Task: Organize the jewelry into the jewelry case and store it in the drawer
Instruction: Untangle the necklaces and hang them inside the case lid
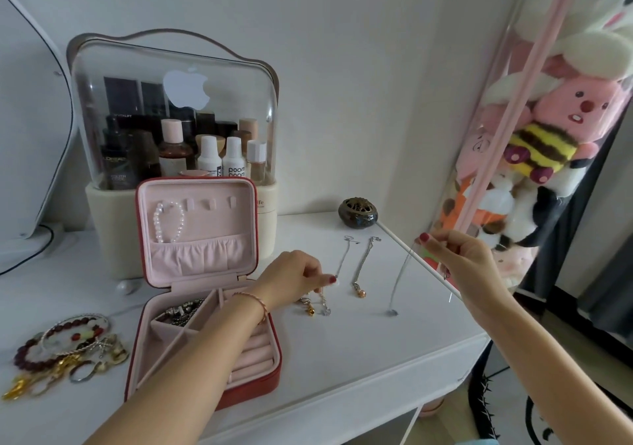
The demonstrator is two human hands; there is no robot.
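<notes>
We count one red jewelry case (205, 324) standing open on the white tabletop (359, 352), one pearl bracelet (168, 222) hung in its lid. Three chains lie separately right of it. Our left hand (294, 278) pinches one silver chain (343, 259); our right hand (460, 259) pinches a thin necklace (399, 280) near the table's right edge. One bracelet heap (65, 348) lies left.

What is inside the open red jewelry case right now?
In the jewelry case, a pearl bracelet hangs from a hook in the lid. A tangle of dark metallic jewelry fills one base compartment. The ring rolls look bare; the left hand's forearm hides part of the base.
</notes>
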